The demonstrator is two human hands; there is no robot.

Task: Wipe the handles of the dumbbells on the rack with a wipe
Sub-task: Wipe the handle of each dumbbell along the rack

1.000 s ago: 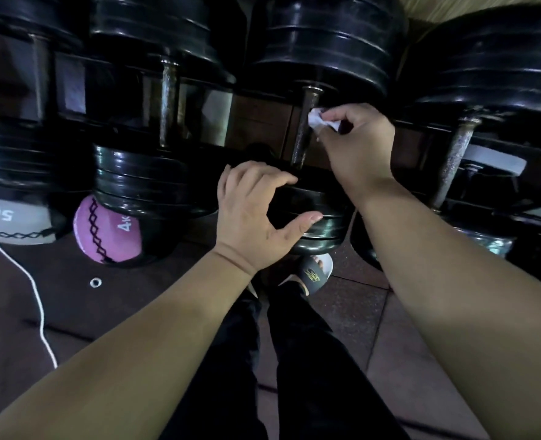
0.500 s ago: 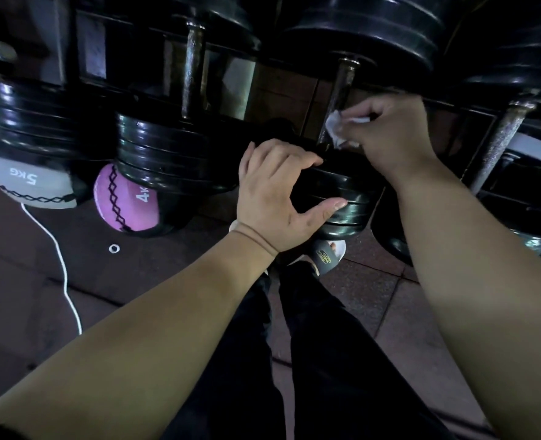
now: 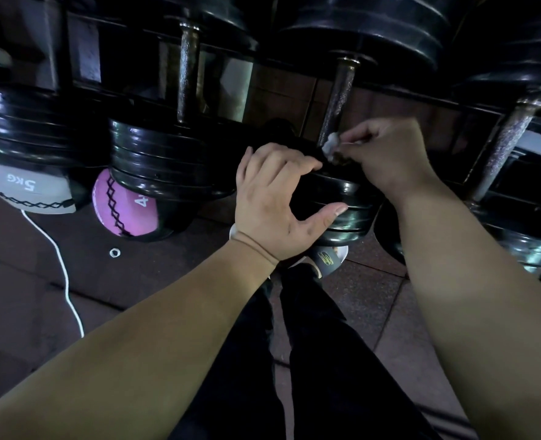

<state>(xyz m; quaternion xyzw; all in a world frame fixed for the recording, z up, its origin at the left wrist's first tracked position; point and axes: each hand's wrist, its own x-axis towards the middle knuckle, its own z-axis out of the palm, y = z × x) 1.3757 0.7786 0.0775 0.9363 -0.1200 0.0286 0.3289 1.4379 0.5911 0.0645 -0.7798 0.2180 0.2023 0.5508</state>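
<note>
Black plate dumbbells lie on a dark rack. My right hand [image 3: 389,157] pinches a small crumpled white wipe [image 3: 330,145] against the lower end of the metal handle [image 3: 337,100] of the middle dumbbell. My left hand [image 3: 272,198] grips the near black weight head [image 3: 342,198] of that same dumbbell, fingers curled over its top and thumb under its rim. Another dumbbell handle [image 3: 186,71] stands to the left, and a third handle [image 3: 504,144] to the right.
A grey 5 kg medicine ball [image 3: 24,188] and a pink 4 kg ball [image 3: 126,204] sit on the floor under the rack at left. A white cord [image 3: 62,274] trails across the dark floor. My legs and a shoe [image 3: 327,258] are below the dumbbell.
My right hand has slid the wipe down the middle handle from its upper end to its lower end. My left hand has stayed on the weight head. The view has moved closer.
</note>
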